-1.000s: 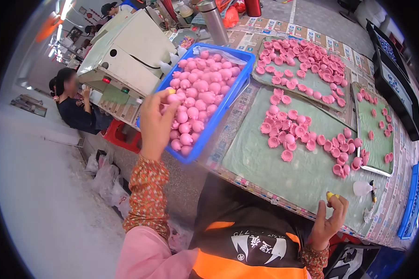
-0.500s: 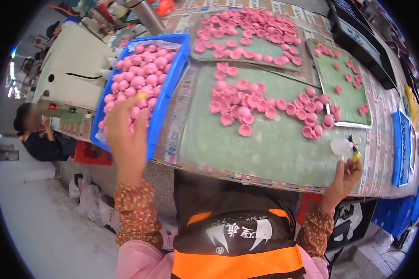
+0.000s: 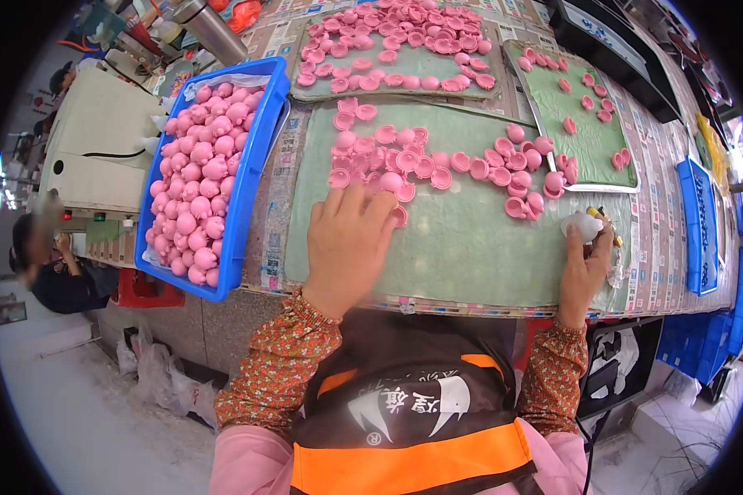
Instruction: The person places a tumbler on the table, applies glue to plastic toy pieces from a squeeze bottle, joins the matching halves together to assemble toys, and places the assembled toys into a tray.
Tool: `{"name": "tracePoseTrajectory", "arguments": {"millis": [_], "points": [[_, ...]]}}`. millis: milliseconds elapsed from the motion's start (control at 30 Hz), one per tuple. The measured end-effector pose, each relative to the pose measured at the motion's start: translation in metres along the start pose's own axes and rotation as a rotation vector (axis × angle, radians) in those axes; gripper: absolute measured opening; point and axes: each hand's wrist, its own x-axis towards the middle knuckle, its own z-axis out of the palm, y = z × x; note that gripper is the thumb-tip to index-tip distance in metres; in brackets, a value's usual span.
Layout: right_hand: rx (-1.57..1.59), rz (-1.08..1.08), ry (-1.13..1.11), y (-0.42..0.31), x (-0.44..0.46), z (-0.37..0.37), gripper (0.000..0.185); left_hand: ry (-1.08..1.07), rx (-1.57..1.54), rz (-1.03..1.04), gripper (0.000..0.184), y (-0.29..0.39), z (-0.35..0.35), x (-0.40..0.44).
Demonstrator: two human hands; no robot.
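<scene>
My left hand point(image 3: 347, 243) is over the near edge of a pile of pink cup-shaped pieces point(image 3: 380, 157) on the green mat point(image 3: 470, 256). Its fingers are a little apart, with nothing visible in them, and the fingertips touch or overlap the nearest pieces. At the mat's right side, my right hand point(image 3: 584, 276) has its thumb and fingers around a small translucent white bottle point(image 3: 580, 226) with a dark and yellow tip. A second cluster of pink pieces point(image 3: 516, 169) lies between the hands, farther back.
A blue basket point(image 3: 241, 186) full of round pink pieces stands at the left, beside a beige machine point(image 3: 99, 132). Behind the mat are two more trays point(image 3: 396, 87) point(image 3: 545, 124) with pink pieces. A steel flask point(image 3: 215, 35) stands at the back left. A person point(image 3: 58, 268) sits far left.
My left hand has moved from the blue basket to the pink pile on the mat. My right hand has moved up to the white bottle and closed on it. The camera view has shifted right.
</scene>
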Motion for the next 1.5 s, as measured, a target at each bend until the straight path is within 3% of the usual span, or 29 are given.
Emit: {"name": "tracePoseTrajectory", "arguments": {"millis": [200,267,367,500,567,667,800,933,1000,1167,1233,1300,1333,1500], "points": [[0.26,-0.118,0.059,-0.006,-0.008,0.006,0.026,0.028,-0.122,0.004,0.022,0.001,0.019,-0.01],[0.442,-0.114,-0.005,-0.028,-0.019,0.006,0.026,0.024,-0.175,0.007,0.023,0.0,0.023,-0.012],[0.397,-0.008,-0.149,-0.055,-0.044,0.004,0.029,0.106,-0.253,0.092,0.022,0.006,0.023,-0.015],[0.42,0.164,-0.591,-0.091,-0.073,0.012,0.044,-0.057,-0.641,-0.109,0.018,0.033,0.003,-0.028],[0.414,-0.107,-0.581,-0.092,-0.079,0.03,0.045,-0.138,-0.79,-0.177,0.016,0.043,-0.002,-0.036],[0.47,0.06,-0.624,-0.098,-0.084,0.035,0.041,-0.218,-0.944,-0.271,0.017,0.049,-0.004,-0.048],[0.582,0.262,-0.606,-0.098,-0.088,0.037,0.034,-0.412,-1.44,-0.542,0.029,0.046,-0.002,-0.058],[0.476,0.235,-0.619,-0.104,-0.089,0.034,0.033,-0.593,-1.833,-0.687,0.038,0.04,0.005,-0.071],[0.379,0.087,-0.611,-0.106,-0.091,0.034,0.033,-0.597,-1.833,-0.707,0.039,0.039,0.006,-0.074],[0.321,0.042,-0.619,-0.107,-0.092,0.034,0.034,-0.601,-1.818,-0.702,0.04,0.033,0.007,-0.077],[0.315,0.04,-0.63,-0.108,-0.093,0.033,0.035,-0.562,-1.955,-0.778,0.047,0.033,0.007,-0.079],[0.611,0.283,-0.64,-0.106,-0.094,0.029,0.038,-0.529,-2.041,-0.827,0.051,0.03,0.007,-0.078],[0.474,0.045,-0.679,-0.097,-0.089,0.022,0.042,-0.491,-2.126,-0.876,0.055,0.027,0.005,-0.079],[0.304,-0.107,-0.847,-0.098,-0.088,0.002,0.053,-0.468,-2.144,-0.912,0.06,0.024,0.002,-0.082]]}}
